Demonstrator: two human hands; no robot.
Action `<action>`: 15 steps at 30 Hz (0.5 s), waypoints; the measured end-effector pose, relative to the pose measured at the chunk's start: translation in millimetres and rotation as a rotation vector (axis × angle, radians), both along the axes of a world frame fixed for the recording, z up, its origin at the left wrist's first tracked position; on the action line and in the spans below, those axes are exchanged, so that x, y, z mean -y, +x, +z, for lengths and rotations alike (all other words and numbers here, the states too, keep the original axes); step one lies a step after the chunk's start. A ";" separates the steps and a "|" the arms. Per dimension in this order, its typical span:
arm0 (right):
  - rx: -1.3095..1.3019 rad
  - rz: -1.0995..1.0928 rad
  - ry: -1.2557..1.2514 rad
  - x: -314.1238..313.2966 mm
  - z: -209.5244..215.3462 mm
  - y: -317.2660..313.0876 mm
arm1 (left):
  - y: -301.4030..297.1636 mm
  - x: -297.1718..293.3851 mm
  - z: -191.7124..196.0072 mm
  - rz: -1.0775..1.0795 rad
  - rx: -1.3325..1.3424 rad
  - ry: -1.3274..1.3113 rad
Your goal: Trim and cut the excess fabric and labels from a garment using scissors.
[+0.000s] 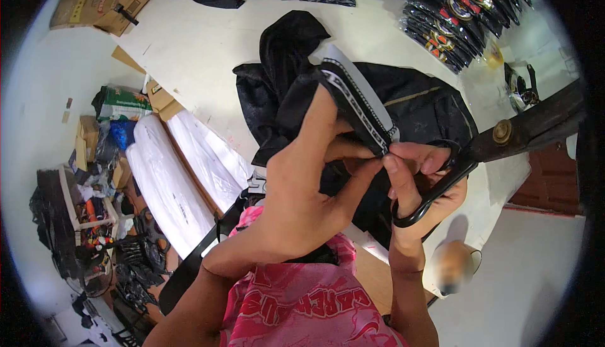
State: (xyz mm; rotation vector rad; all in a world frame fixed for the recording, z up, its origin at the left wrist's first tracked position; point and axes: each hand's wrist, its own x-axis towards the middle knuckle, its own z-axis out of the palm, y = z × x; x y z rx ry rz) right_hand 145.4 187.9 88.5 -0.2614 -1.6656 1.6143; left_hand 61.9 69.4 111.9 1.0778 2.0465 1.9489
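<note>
Left hand point(305, 173) and right hand point(444, 205) pinch 1 patterned band point(357, 101); scissors point(498, 142) hang from the right; black fabric point(277, 82) lies beyond them on the surface point(195, 51).

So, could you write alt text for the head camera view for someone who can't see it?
A left hand and right hand pinch a black-and-white band above black cloth on a white table. Large dark scissors hang at the right hand's fingers. Plastic-wrapped packs lie far right; long white rolls are on the left.
</note>
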 end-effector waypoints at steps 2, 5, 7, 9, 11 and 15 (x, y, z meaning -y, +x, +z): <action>0.031 -0.025 -0.011 0.9 -3.0 -2.9 | -2.4 -0.9 -3.3 0.051 -0.089 -0.037; -0.036 0.006 -0.078 1.7 -8.1 -9.5 | -6.2 -0.8 -6.8 0.045 -0.039 -0.004; -0.086 0.049 -0.124 1.7 -9.3 -11.5 | -8.3 -0.9 -7.8 0.049 -0.027 0.019; -0.123 0.081 -0.167 0.3 -8.2 -10.8 | -10.3 -0.5 -7.9 0.058 -0.017 0.042; -0.159 0.118 -0.209 0.2 -6.2 -8.4 | -11.9 0.2 -7.5 0.060 0.057 0.091; -0.173 0.087 -0.245 0.5 -4.7 -8.1 | -13.3 1.9 -7.1 0.063 0.104 0.108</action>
